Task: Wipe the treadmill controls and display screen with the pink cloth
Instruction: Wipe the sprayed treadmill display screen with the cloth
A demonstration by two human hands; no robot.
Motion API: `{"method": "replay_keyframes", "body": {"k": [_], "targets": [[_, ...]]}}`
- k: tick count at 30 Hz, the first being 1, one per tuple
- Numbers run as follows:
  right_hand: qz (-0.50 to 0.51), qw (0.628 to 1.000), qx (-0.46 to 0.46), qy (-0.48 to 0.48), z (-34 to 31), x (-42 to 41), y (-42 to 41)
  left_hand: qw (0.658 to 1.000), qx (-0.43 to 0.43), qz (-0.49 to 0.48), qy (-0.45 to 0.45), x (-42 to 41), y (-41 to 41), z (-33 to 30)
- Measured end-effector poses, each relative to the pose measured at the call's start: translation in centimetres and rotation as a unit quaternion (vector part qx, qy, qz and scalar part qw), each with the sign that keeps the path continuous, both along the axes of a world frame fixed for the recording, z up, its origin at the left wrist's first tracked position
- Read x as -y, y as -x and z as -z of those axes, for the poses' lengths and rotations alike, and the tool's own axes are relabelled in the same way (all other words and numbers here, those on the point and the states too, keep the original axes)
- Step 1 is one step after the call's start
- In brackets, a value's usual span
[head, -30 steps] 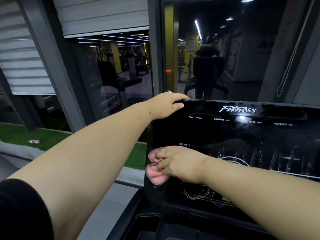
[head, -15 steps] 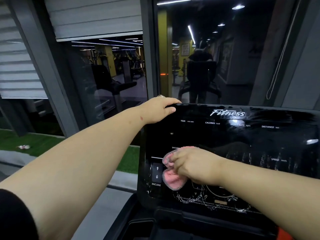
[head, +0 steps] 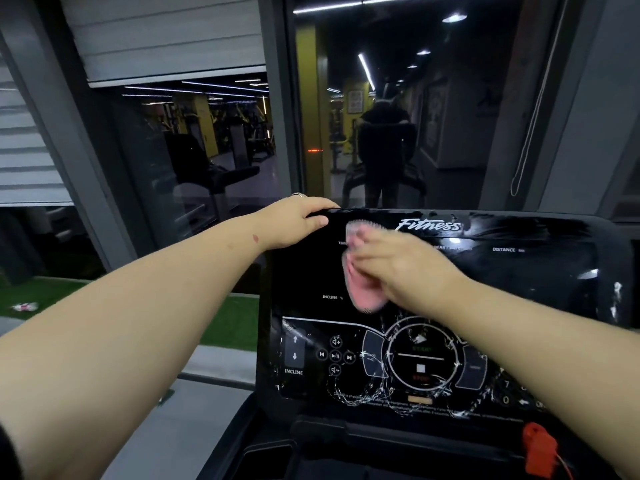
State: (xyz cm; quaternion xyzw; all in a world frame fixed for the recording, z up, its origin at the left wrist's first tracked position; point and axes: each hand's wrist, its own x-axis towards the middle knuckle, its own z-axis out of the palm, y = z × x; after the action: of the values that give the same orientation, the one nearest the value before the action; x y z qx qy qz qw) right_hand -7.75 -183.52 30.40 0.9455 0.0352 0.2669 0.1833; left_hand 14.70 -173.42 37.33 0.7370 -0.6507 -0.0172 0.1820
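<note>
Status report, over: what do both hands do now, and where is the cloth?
Left hand grips console top corner. Right hand presses pink cloth on upper display. Nothing in the way.

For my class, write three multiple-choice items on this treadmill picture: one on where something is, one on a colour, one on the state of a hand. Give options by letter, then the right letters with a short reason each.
1. Where on the console is the cloth?
A. Upper part, just left of the Fitness logo
B. On the incline arrows
C. On the red clip

2. What colour is the clip at the console's lower right?
A. Green
B. Red
C. White

3. What is the left hand doing?
A. Hanging free at the side
B. Pressing the stop button
C. Gripping the console's top left corner

Answers:
1 A: the right hand presses the cloth against the console beside the Fitness logo, well above the incline arrows.
2 B: the clip is plainly red.
3 C: the left hand has its fingers curled over the top edge at the corner.
</note>
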Motion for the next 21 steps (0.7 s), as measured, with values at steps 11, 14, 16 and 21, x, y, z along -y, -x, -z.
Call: {"method": "replay_keyframes", "body": {"k": [11, 14, 16, 21], "targets": [[0.096, 0.99, 0.101, -0.01, -1.1, 1.7, 3.5, 0.999, 0.033, -0.027, -0.014, 2.1, 3.2, -1.0], [0.069, 0.997, 0.03, -0.009, 1.6, 1.3, 4.9, 0.999, 0.046, -0.003, -0.013, 3.3, 4.8, -0.8], [0.039, 0.999, 0.02, -0.022, 2.0, 0.5, 5.6, 0.998, 0.058, -0.001, -0.02, 3.9, 5.5, -0.8], [0.109, 0.987, 0.113, -0.028, -1.4, 1.4, 4.6, 0.996, 0.077, -0.018, -0.031, 4.7, 5.4, -0.6]]}}
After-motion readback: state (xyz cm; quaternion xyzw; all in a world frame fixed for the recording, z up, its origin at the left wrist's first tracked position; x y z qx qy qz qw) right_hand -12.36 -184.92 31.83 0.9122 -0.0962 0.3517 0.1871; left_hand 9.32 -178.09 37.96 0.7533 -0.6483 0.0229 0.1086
